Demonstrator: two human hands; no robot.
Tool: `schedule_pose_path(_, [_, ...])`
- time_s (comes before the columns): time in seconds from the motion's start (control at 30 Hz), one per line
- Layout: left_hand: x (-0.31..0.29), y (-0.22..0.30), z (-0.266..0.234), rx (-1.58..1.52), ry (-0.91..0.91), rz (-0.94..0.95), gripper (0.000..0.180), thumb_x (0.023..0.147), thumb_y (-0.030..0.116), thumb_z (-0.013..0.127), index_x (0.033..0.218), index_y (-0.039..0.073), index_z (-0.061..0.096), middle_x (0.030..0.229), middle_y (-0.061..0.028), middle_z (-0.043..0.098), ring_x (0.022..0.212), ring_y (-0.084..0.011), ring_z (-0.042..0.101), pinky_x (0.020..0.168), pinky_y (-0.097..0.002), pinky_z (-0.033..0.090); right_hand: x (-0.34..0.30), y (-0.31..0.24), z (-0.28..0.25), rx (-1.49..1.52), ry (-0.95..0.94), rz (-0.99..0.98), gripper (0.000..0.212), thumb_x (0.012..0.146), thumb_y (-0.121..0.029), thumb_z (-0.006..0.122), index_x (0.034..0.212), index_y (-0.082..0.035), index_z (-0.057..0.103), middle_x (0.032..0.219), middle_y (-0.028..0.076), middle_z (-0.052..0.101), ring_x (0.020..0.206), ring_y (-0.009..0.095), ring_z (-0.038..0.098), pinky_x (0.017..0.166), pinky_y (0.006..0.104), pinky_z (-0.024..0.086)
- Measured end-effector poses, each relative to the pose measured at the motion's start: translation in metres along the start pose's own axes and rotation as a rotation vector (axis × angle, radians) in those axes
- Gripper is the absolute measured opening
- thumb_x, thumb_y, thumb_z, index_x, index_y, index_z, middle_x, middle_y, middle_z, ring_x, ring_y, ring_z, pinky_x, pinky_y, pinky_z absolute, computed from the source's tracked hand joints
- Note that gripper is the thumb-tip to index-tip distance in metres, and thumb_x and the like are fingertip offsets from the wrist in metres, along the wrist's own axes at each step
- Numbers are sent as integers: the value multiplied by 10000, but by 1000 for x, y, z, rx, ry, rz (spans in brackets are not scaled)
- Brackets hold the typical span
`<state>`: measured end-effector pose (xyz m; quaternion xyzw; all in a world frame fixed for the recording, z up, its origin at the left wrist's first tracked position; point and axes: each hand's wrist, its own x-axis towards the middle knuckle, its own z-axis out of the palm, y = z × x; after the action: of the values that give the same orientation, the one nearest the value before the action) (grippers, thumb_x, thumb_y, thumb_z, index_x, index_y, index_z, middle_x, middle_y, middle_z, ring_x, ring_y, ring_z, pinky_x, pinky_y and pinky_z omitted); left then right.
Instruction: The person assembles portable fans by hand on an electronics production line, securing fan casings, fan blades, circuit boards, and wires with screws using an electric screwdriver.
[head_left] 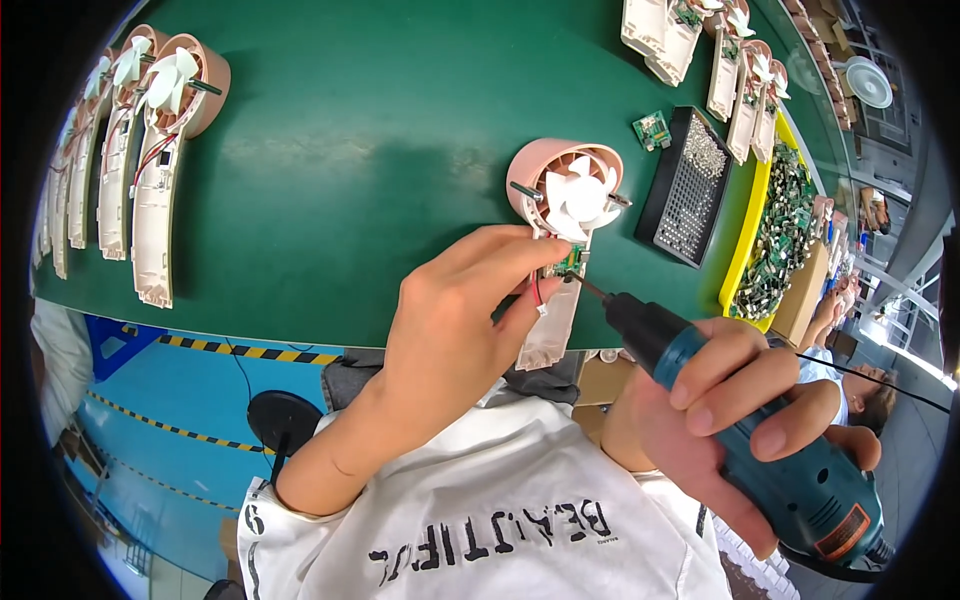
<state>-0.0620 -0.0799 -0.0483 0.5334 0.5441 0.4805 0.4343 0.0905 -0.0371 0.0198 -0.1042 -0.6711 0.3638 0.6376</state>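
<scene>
A pink handheld-fan half-shell (521, 165) with white blades (580, 200) lies near the table's front edge, its pale handle half (548, 343) toward me. A small green circuit board (570, 262) sits where the handle meets the fan ring. My left hand (430, 300) is closed at the board's left side, index finger and thumb pinching its edge; a red wire with a white plug (542, 308) hangs by the thumb. My right hand (735, 400) wraps round a teal electric screwdriver (800, 480). Its thin bit points left at the board's lower edge, close to or touching a screw there.
Right of the fan are a black tray of small screws (688, 185), a loose circuit board (652, 131) and a yellow bin (745, 255) heaped with boards. More fan halves stand in rows at the far left (155, 220) and far right (725, 75). Other people sit beyond on the right.
</scene>
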Motion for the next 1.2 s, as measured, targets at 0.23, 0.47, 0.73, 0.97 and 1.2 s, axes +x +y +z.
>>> schedule_pose_path(0.23, [2,0,4,-39,17,21,304,787,-73,725,1073,26,697,960,-131,688,765,-186,673,663,-269,585,3,3,7,11,-81,-39,839,834,-643,630,1470,-208,299,997,27,504,572,176,512,476,326,453])
schedule_pose_path(0.47, [1,3,2,-71,-4,-35,292,795,-45,730,1079,19,700,998,-142,697,789,-200,684,710,-290,601,9,-13,-4,64,286,78,791,822,-667,632,1363,-155,365,937,45,516,577,144,506,465,272,429])
schedule_pose_path(0.73, [3,4,0,-98,-46,-88,291,802,-73,711,1083,0,694,1031,-130,686,864,-157,682,774,-274,607,-20,-26,-17,-21,501,218,908,857,-734,477,1499,-176,161,879,102,556,535,191,522,427,327,461])
schedule_pose_path(0.97, [3,-1,5,-92,47,-12,290,760,-63,737,1037,4,684,951,-136,678,729,-213,678,691,-286,609,3,-10,1,17,120,-58,858,821,-659,640,1456,-192,303,929,30,499,559,161,493,451,303,435])
schedule_pose_path(1.2, [3,-1,5,-81,35,-6,304,754,-72,736,1045,6,688,957,-141,681,754,-219,690,703,-289,616,-4,-2,-4,89,99,49,870,783,-745,589,1400,-197,317,942,25,491,558,165,483,461,312,421])
